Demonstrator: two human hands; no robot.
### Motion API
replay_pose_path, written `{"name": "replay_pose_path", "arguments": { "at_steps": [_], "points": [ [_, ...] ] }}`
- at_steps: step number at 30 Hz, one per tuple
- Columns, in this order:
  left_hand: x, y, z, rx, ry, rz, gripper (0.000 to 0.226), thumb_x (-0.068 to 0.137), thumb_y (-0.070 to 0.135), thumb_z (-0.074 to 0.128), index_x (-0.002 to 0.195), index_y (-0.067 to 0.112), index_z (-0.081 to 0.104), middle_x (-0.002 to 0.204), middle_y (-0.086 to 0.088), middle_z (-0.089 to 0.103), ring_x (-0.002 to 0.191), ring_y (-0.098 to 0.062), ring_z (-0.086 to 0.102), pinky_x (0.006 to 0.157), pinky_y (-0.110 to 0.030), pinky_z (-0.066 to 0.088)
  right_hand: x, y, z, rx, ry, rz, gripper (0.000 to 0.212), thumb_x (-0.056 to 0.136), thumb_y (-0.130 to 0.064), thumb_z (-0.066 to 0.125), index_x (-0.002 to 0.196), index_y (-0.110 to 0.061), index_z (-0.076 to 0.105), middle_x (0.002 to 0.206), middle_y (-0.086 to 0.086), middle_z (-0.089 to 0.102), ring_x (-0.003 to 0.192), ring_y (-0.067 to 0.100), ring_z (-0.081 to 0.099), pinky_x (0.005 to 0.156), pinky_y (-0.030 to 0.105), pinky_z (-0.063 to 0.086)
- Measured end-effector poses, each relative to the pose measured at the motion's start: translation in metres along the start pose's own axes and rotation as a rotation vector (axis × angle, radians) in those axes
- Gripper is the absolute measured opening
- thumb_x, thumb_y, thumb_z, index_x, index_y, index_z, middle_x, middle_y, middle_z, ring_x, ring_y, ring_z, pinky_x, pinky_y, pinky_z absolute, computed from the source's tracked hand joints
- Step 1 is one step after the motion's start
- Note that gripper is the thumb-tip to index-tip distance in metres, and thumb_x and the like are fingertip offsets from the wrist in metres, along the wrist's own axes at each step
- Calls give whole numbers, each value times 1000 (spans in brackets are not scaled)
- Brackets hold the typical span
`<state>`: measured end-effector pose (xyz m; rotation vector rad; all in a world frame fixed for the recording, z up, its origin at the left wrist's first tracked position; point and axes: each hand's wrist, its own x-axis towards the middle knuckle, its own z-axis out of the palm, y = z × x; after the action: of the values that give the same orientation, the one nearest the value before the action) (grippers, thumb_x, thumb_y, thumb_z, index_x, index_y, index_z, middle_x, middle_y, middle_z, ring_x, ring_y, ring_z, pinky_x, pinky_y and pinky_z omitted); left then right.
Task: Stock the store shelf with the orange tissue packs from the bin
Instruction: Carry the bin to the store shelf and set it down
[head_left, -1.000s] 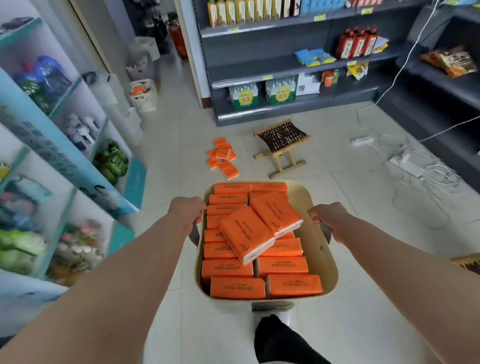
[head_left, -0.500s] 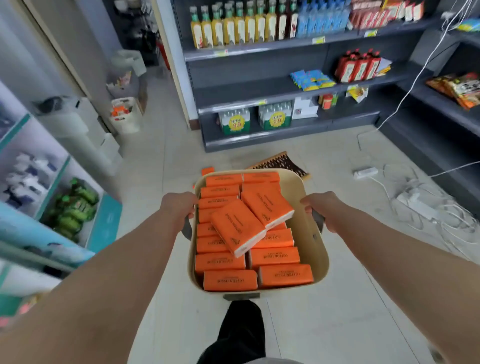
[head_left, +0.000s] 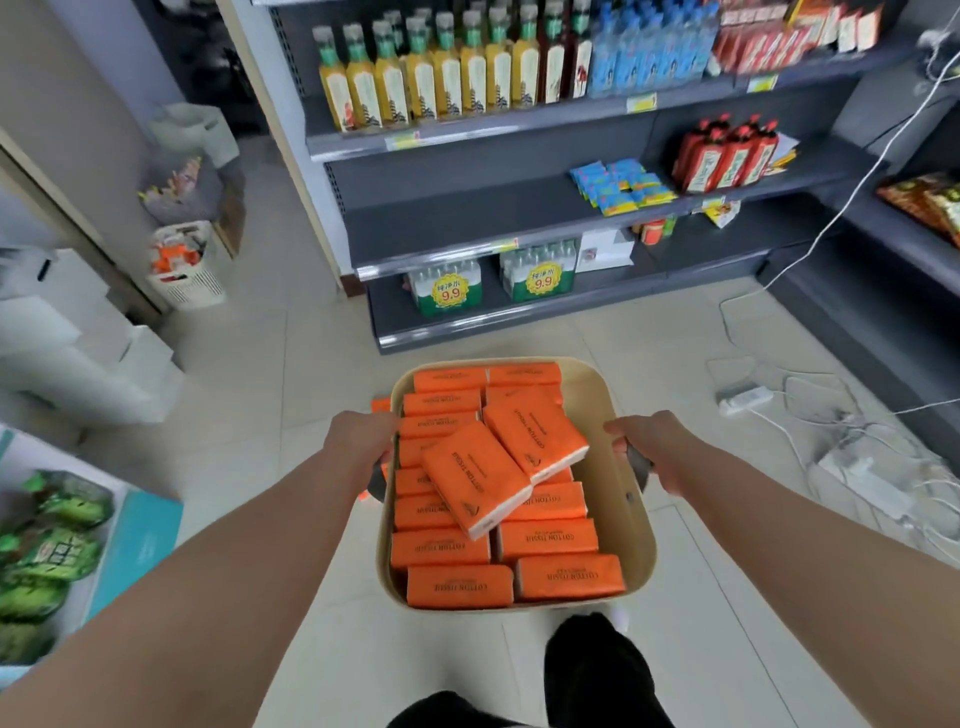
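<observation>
While both hands carried the load, the bin (head_left: 613, 467) hung above the floor (head_left: 291, 374) at 6 o'clock in view, held level in front of the person. Left hand (head_left: 358, 441) was curled tight round the bin's dark grip at its 9 o'clock side; right hand (head_left: 649, 447) was wrapped the same way round the grip at 3 o'clock. Neither hand was free. Orange tissue packs (head_left: 498, 545) filled the bin in two rows, long axes running 9-to-3, labels readable from the far side. Two loose packs (head_left: 498, 462) lay tilted on top, long axes running roughly 11-to-5, resting on the rows, between the hands and about equally near each. Store shelf (head_left: 519, 218) stood ahead at 12 o'clock, dark grey; its middle tier was bare on the left half, blue packets (head_left: 621, 184) and red bottles (head_left: 727, 156) further right. Water multipacks (head_left: 491, 286) sat on the bottom tier.

Judgement: carrying stage, no pack shelved yet. Bin likely has to be set down near the shelf before either hand can pick; the top tilted packs look like the easiest first grab. Cables (head_left: 841, 431) on the floor at 3 o'clock could be a trip risk.
</observation>
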<state>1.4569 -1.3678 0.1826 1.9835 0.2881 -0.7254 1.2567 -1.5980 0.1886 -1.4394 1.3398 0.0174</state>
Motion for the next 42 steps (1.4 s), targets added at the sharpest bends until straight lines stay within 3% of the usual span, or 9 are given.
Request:
{"name": "replay_pose_path", "arguments": {
  "at_steps": [4, 9, 13, 19, 22, 26, 30, 40, 42],
  "points": [
    [39, 51, 38, 9, 67, 8, 14, 68, 6, 65, 61, 4, 54, 56, -12, 52, 49, -24, 47, 59, -31, 41, 72, -52, -10, -31, -50, -9, 21, 82, -14, 63, 99, -3, 59, 94, 16, 63, 80, 26, 57, 62, 30, 42],
    [88, 102, 84, -61, 164, -42, 22, 78, 6, 61, 59, 7, 51, 52, -9, 48, 47, -22, 42, 56, -29, 38, 158, -124, -30, -108, -153, -40, 10, 82, -12, 61, 85, -4, 57, 78, 11, 58, 64, 19, 50, 55, 27, 37],
    [112, 133, 111, -146, 196, -90, 21, 79, 3, 60, 61, 8, 50, 43, -6, 44, 42, -22, 39, 50, -27, 35, 203, -178, -35, -163, -202, -58, 16, 84, -18, 63, 88, -7, 52, 78, 9, 54, 63, 19, 47, 52, 28, 36],
    [170, 168, 126, -184, 231, -111, 8, 70, 9, 65, 69, 4, 58, 58, -11, 51, 53, -23, 46, 61, -32, 41, 258, -241, -24, -210, -208, -86, 13, 81, -11, 61, 84, -6, 49, 73, 11, 52, 58, 21, 47, 48, 25, 34],
    [210, 187, 124, -156, 215, -122, 9, 65, 10, 64, 69, 4, 59, 59, -11, 52, 54, -23, 47, 59, -30, 42, 286, -267, -6, -244, -167, -73, 12, 78, -7, 58, 87, -4, 50, 74, 12, 51, 58, 21, 47, 49, 25, 34],
    [266, 213, 114, -131, 148, -152, 7, 73, 6, 61, 69, 5, 55, 57, -11, 50, 50, -23, 43, 55, -29, 36, 321, -300, 28, -259, -109, -18, 9, 72, -2, 56, 70, -5, 48, 69, 14, 51, 51, 23, 44, 48, 26, 32],
    [311, 241, 102, -68, 79, -176, 18, 74, 5, 60, 59, 7, 51, 52, -10, 50, 46, -22, 43, 49, -26, 34, 349, -326, 58, -219, -87, 45, 9, 73, -1, 62, 70, -3, 53, 69, 13, 51, 55, 23, 45, 52, 27, 33],
    [400, 313, 110, -34, 129, -137, 18, 76, 5, 60, 61, 5, 52, 54, -9, 50, 48, -22, 43, 56, -30, 39, 421, -391, 89, -189, -172, 29, 7, 79, -1, 59, 80, -3, 52, 89, 14, 56, 72, 21, 49, 58, 28, 38],
    [411, 322, 124, -39, 153, -144, 18, 77, 6, 61, 61, 5, 53, 53, -9, 50, 49, -22, 43, 59, -31, 40, 444, -399, 88, -195, -197, 8, 11, 81, -1, 57, 90, -1, 51, 95, 12, 52, 79, 20, 47, 65, 31, 39]
  ]
}}
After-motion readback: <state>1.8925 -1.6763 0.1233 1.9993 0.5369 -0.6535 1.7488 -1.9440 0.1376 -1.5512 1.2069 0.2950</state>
